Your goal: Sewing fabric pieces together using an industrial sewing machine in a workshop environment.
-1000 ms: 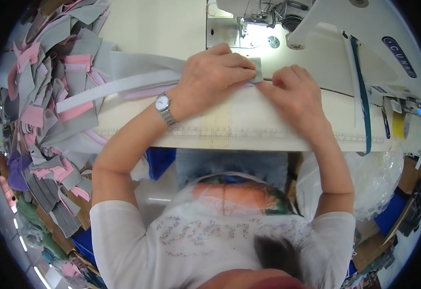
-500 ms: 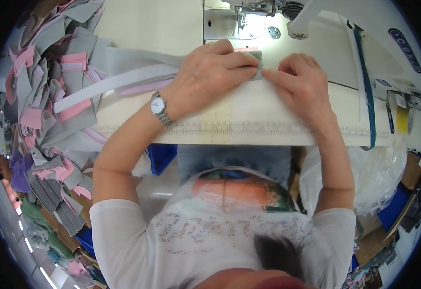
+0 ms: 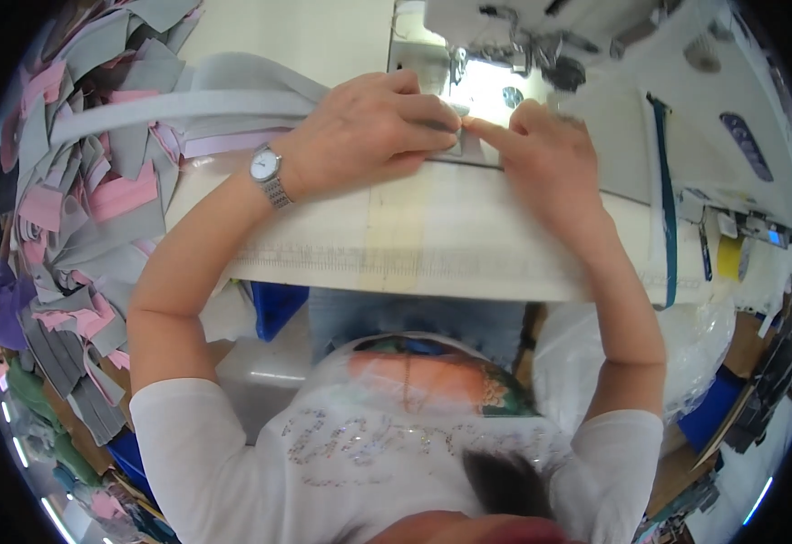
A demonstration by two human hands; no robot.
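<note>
White tabletop [image 3: 314,231] under bright light, with a sewing machine [image 3: 677,109] looming along the far right and its lamp blazing over the needle area. All the action is just on the near side of that glow. Here's the left hand [image 3: 364,122], fingers bent and closed together, apparently pinching the end of the grey fabric [image 3: 251,72]; its thumb is largely hidden. That fabric trails away left from beneath the palm, a pale strip [image 3: 178,107] lying along it and a lilac strip [image 3: 233,143] on the near side, so the bulk probably stays clear of the needle while only the end sits at the fingertips. And the right hand [image 3: 550,150]: index finger stretched toward the left fingertips, the others curled in. Whether it grips anything, one cannot tell; the meeting point is small and blurred, though the pose suggests steadying or flattening that end.

Over on the left, a heap of grey and pink pieces [image 3: 78,208] spills along the table, likely kept there for easy reach. Ruler markings [image 3: 341,260] run along the near edge, handy for measuring, and a teal strap [image 3: 668,208] hangs at the right, apart from both hands.
</note>
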